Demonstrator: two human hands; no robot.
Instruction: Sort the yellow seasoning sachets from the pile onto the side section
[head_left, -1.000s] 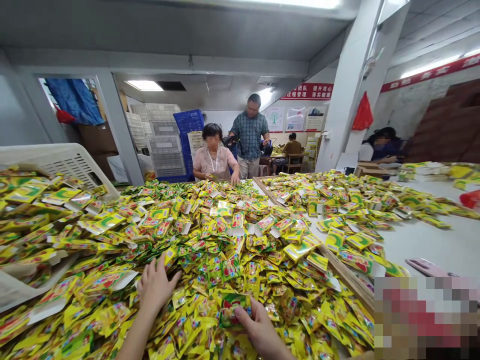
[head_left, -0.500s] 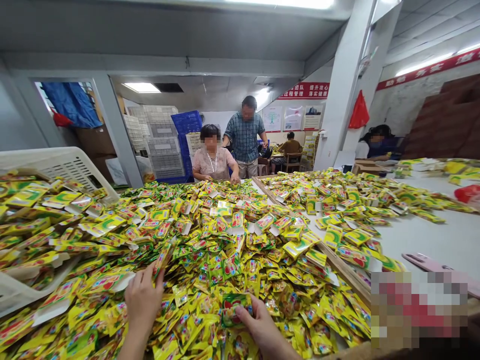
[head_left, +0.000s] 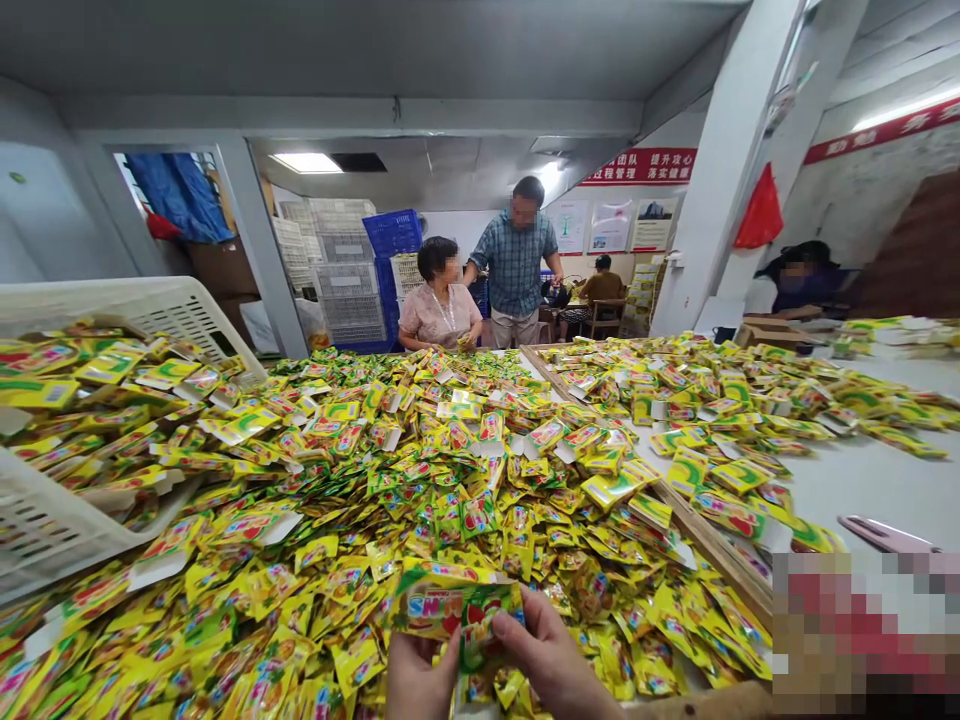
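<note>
Left hand [head_left: 420,680], right hand [head_left: 551,655], glossy foil sachet [head_left: 457,605]

**Count, referenced to the heap of yellow foil sachets [head_left: 322,480]:** sachets in heap: too many to count.

**At near edge of heap:** 1 left hand [head_left: 420,680]; 1 right hand [head_left: 551,655]; 1 held sachet strip [head_left: 457,605].

**Left of heap:** 2 white plastic crates [head_left: 127,315] [head_left: 45,520].

**Beyond heap:** 4 co-workers [head_left: 439,310] [head_left: 517,260] [head_left: 604,285] [head_left: 806,285]; 1 red bag [head_left: 761,210]; 3 wall posters [head_left: 611,225].
</note>
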